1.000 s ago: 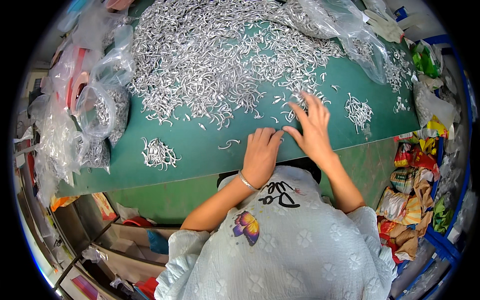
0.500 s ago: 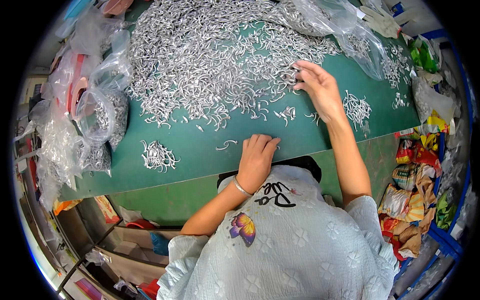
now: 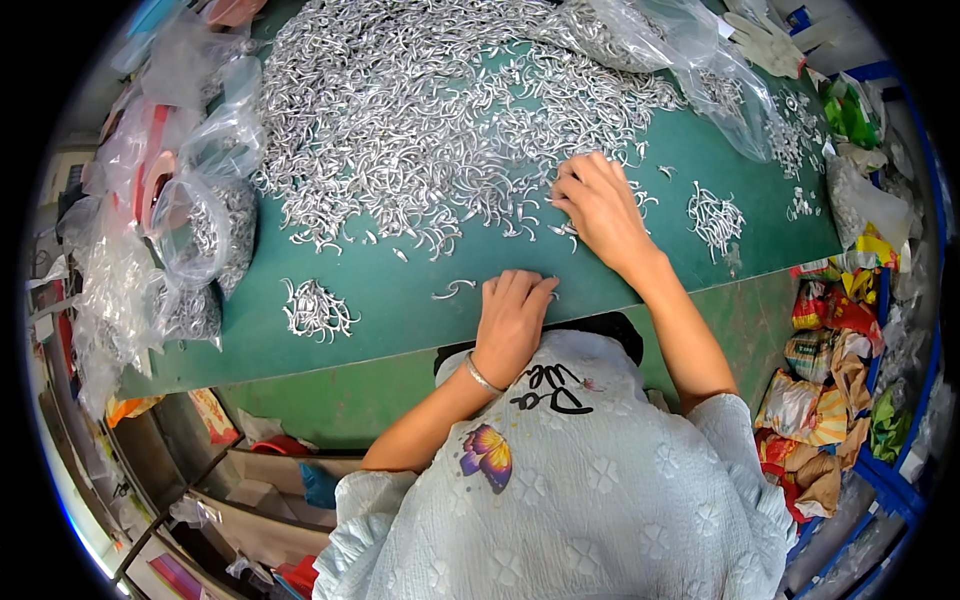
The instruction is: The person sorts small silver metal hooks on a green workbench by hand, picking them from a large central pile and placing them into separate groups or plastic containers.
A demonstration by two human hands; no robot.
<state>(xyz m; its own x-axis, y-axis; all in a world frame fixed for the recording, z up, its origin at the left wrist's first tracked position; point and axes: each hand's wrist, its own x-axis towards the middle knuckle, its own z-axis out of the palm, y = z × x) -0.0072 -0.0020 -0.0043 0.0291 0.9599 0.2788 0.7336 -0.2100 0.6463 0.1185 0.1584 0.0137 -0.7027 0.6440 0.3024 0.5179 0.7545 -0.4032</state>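
Note:
A wide heap of small curved silvery metal pieces [image 3: 400,130] covers the far half of the green table [image 3: 400,310]. My right hand [image 3: 605,215] is at the heap's near edge, its bent fingers drawn together over a few loose pieces; what they grip is hidden. Close to the front edge rests my left hand [image 3: 513,318], palm down with curled fingers. A bright bit of metal shows beside its fingertips, too small to make out. Just left of that hand lies a pair of loose curved pieces [image 3: 454,289].
Separate small piles sit at the left [image 3: 318,311] and right [image 3: 716,218] of the table. Clear plastic bags of metal pieces [image 3: 205,235] crowd the left edge. Another plastic bag [image 3: 715,90] lies at the far right. A blue rack with colourful packages [image 3: 805,405] stands to the right.
My right hand has moved left and nearer to me, its fingers going from spread to bent together. My left hand has stayed almost still.

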